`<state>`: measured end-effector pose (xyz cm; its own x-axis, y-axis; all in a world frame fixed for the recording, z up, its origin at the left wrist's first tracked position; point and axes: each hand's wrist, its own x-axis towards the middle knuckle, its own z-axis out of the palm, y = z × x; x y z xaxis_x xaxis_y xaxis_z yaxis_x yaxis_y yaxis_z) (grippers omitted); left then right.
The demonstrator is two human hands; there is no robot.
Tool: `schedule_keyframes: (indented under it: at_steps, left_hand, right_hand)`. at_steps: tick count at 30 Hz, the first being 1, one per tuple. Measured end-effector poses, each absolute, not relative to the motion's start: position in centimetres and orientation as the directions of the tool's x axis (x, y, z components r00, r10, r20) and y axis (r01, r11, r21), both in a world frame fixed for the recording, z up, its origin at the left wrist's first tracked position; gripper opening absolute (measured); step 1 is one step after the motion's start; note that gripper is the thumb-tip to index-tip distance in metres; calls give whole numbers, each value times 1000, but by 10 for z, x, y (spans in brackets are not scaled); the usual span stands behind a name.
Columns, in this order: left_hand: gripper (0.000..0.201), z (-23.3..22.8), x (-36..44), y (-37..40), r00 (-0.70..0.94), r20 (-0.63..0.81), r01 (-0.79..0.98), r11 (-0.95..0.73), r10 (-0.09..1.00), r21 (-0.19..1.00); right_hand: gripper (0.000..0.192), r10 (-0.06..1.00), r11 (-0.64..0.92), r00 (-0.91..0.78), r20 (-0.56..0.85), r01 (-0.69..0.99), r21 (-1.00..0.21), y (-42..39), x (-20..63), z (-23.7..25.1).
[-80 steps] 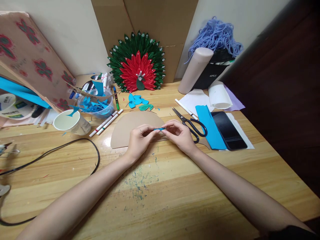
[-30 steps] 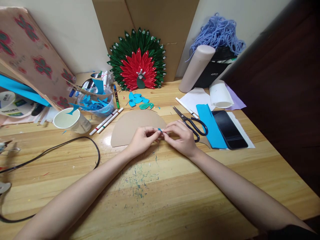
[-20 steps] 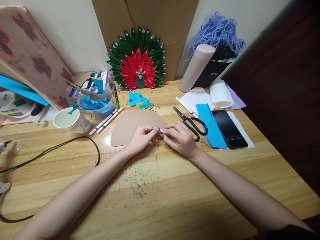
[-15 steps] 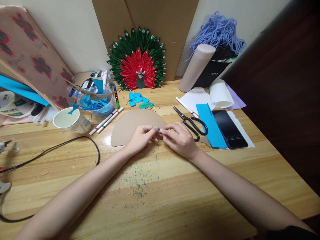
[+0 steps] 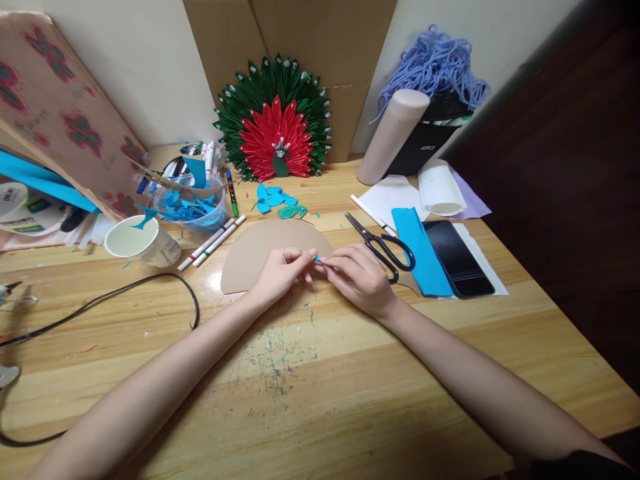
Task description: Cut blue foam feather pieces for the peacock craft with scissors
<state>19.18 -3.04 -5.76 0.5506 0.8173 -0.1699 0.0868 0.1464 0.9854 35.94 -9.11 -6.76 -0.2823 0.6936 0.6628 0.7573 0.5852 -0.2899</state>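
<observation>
Between the fingertips of both hands is a small blue paper piece (image 5: 319,259), mostly covered by the fingers. My left hand (image 5: 286,270) pinches it from the left, and my right hand (image 5: 363,277) pinches it from the right. Both hands are over the front edge of a half-round cardboard piece (image 5: 260,247) lying on the table. Behind the cardboard lie several cut blue paper petals (image 5: 273,195) and a green-coloured petal (image 5: 293,211). Black-handled scissors (image 5: 383,247) rest just right of my right hand, points facing away.
A paper cup (image 5: 143,240) and a tub of blue scraps (image 5: 193,210) stand at left, near markers (image 5: 220,240) and a black cable (image 5: 195,300). At right are blue paper (image 5: 420,253) and a phone (image 5: 460,257). Behind stands a red-and-green fan-shaped peacock (image 5: 275,133).
My left thumb has shifted slightly, and a little more of the blue piece shows between the fingertips. Everything else stays in place.
</observation>
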Motion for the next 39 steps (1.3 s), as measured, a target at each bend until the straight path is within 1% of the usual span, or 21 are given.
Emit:
schedule_keyframes:
  at_steps: [6,10,12,15,18,22,27,31,35,37,39]
  left_hand:
    - [44,-56,192,-30,542,-215,113,183,812,977]
    - [45,-54,191,-29,537,-209,101,184,817,978]
    - [42,-53,190,-29,529,-207,98,183,823,978]
    - [31,-53,191,-30,525,-197,79,183,828,980]
    - [25,-53,193,-32,508,-178,44,181,843,982]
    - [24,-57,195,-36,457,-124,10,134,881,991]
    - [26,-61,194,-38,438,-59,19,56,897,998]
    - [25,-60,193,-39,456,-24,-10,32,890,999]
    - [24,-62,193,-41,445,6,-1,-6,896,1000]
    - [23,-65,192,-42,437,49,10,-59,898,998]
    - [20,-67,192,-41,426,124,20,-146,896,989]
  right_hand:
    - [18,682,588,-313,661,772,-241,-90,360,-67]
    - [18,704,574,-293,647,771,-276,-89,360,-67]
    - [18,707,577,-278,651,758,-303,-89,360,-67]
    - [17,715,576,-224,662,725,-377,-88,358,-67]
    - [17,758,530,-119,642,686,-498,-88,357,-66]
    - [12,826,444,-10,564,628,-639,-88,357,-67]
    - [6,854,416,38,520,551,-723,-88,356,-70]
    - [4,842,436,43,538,533,-725,-87,356,-69]
    - [8,813,496,-16,582,542,-678,-87,357,-67]
    - [9,806,511,-29,592,540,-669,-87,357,-66]
    - [9,802,513,-23,596,538,-669,-87,356,-66]
